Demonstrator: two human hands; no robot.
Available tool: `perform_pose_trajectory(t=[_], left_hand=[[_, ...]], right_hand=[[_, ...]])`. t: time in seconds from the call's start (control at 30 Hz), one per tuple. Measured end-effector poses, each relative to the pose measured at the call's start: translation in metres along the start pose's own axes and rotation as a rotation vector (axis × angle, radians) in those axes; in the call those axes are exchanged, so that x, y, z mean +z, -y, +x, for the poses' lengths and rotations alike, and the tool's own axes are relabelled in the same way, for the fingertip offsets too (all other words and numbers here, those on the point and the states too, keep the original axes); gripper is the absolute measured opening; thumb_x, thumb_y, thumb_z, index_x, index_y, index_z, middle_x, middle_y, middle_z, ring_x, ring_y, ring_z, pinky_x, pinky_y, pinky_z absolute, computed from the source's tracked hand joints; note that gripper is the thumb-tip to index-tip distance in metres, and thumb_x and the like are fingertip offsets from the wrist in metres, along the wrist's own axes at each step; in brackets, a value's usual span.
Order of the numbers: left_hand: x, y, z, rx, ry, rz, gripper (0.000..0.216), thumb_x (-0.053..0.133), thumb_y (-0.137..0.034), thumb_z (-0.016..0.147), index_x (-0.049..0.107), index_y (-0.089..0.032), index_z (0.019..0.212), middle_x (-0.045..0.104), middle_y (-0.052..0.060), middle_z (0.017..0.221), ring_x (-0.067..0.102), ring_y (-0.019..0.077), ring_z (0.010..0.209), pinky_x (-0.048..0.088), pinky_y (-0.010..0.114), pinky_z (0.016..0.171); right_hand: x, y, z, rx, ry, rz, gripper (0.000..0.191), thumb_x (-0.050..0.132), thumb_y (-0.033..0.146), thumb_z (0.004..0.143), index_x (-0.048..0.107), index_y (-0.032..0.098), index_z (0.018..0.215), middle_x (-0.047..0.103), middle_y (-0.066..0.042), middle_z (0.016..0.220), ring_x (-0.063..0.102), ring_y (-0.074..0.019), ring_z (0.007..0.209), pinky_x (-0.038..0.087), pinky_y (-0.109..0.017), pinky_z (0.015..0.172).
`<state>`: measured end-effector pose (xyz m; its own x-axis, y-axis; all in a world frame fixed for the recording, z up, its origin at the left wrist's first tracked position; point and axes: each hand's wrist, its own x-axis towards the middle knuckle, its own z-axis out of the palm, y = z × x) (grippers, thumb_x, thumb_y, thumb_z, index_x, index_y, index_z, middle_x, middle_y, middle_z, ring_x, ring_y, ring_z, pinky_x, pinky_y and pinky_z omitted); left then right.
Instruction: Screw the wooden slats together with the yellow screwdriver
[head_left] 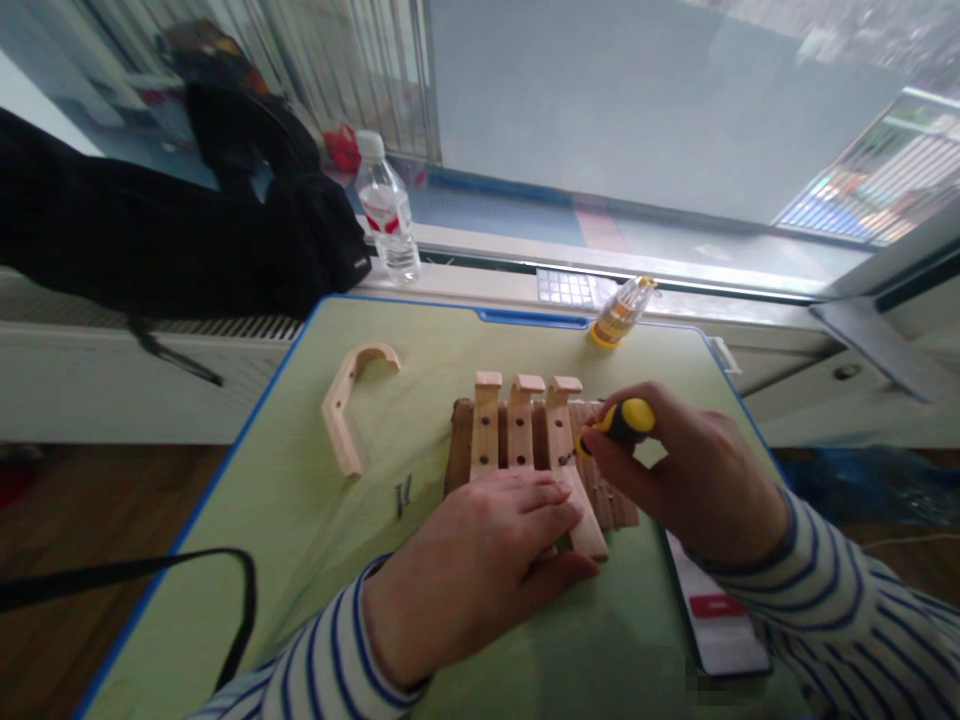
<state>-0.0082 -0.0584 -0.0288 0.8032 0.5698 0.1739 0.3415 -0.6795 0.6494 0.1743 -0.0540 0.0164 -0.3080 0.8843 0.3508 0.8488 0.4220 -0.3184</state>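
Three wooden hooks (pixel 520 440) on a brown board (pixel 461 445) are partly covered by the left hand (pixel 487 550), laid over them. At three o'clock, a yellow screwdriver (pixel 632 420) is gripped by the right hand (pixel 697 475). Another hook (pixel 341 412) is seen toward nine o'clock.

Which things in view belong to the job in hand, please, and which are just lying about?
Part of the job:
screwdriver, in the right hand
board, with three wooden hooks on it
probably the loose hook and two screws to the left

Apparently just lying about:
phone
water bottle
black bag
small yellow-based bottle, though its use is unclear
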Motion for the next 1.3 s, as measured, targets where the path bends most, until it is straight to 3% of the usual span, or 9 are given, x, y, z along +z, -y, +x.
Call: perform_pose_trajectory(t=[0.2, 0.43, 0.8, 0.9, 1.07, 1.17, 1.3], left_hand=[[-0.001, 0.001, 0.0, 0.016, -0.014, 0.002, 0.027, 0.041, -0.034, 0.089, 0.055, -0.017, 0.103, 0.059, 0.003, 0.107, 0.049, 0.0147, 0.105, 0.034, 0.03, 0.097], [0.0, 0.001, 0.001, -0.001, 0.013, -0.015, 0.023, 0.041, -0.032, 0.089, 0.055, -0.016, 0.099, 0.058, 0.002, 0.106, 0.049, 0.0139, 0.105, 0.034, 0.029, 0.096], [-0.001, -0.001, -0.001, 0.006, -0.001, -0.005, 0.023, 0.041, -0.032, 0.089, 0.056, -0.016, 0.097, 0.058, 0.001, 0.106, 0.049, 0.0127, 0.104, 0.033, 0.027, 0.097], [-0.001, -0.001, -0.001, 0.005, -0.002, 0.0, 0.024, 0.041, -0.032, 0.089, 0.056, -0.016, 0.099, 0.058, 0.002, 0.106, 0.049, 0.0127, 0.104, 0.033, 0.027, 0.098], [-0.001, -0.001, 0.0, 0.01, 0.005, -0.001, 0.026, 0.04, -0.033, 0.089, 0.056, -0.017, 0.1, 0.058, 0.001, 0.106, 0.048, 0.0128, 0.104, 0.034, 0.028, 0.098], [-0.001, -0.001, 0.0, 0.005, 0.007, -0.009, 0.026, 0.039, -0.034, 0.089, 0.056, -0.017, 0.1, 0.058, 0.001, 0.104, 0.048, 0.0132, 0.104, 0.035, 0.029, 0.097], [-0.002, -0.003, 0.0, -0.007, 0.007, -0.007, 0.025, 0.039, -0.033, 0.089, 0.056, -0.018, 0.1, 0.058, 0.002, 0.101, 0.049, 0.0149, 0.102, 0.037, 0.032, 0.094]], right_hand=[[0.007, -0.002, -0.005, 0.083, -0.092, -0.008, 0.015, 0.056, 0.031, 0.075, 0.049, 0.018, 0.078, 0.06, 0.004, 0.056, 0.052, -0.0055, 0.04, 0.036, -0.015, 0.041], [0.013, 0.0, -0.006, 0.056, -0.158, -0.03, 0.017, 0.057, 0.033, 0.076, 0.049, 0.018, 0.076, 0.062, 0.002, 0.06, 0.052, -0.005, 0.041, 0.036, -0.015, 0.04], [0.015, -0.002, -0.005, 0.094, -0.144, 0.019, 0.018, 0.057, 0.033, 0.075, 0.047, 0.019, 0.079, 0.062, 0.001, 0.064, 0.056, -0.0071, 0.047, 0.04, -0.016, 0.043], [0.016, -0.003, -0.004, 0.073, -0.16, 0.028, 0.021, 0.059, 0.033, 0.074, 0.047, 0.018, 0.084, 0.062, 0.001, 0.066, 0.058, -0.0085, 0.052, 0.043, -0.017, 0.046], [0.014, -0.006, -0.002, -0.039, -0.16, 0.058, 0.044, 0.059, 0.028, 0.075, 0.04, 0.015, 0.113, 0.062, 0.001, 0.071, 0.057, -0.0081, 0.055, 0.047, -0.019, 0.053], [0.012, -0.007, -0.002, -0.095, -0.103, 0.092, 0.041, 0.057, 0.025, 0.077, 0.039, 0.017, 0.112, 0.063, -0.001, 0.077, 0.058, -0.0095, 0.061, 0.047, -0.021, 0.056], [0.014, -0.006, -0.003, -0.049, -0.075, 0.203, 0.038, 0.053, 0.021, 0.078, 0.038, 0.018, 0.112, 0.064, -0.003, 0.087, 0.056, -0.0083, 0.058, 0.047, -0.021, 0.054]])
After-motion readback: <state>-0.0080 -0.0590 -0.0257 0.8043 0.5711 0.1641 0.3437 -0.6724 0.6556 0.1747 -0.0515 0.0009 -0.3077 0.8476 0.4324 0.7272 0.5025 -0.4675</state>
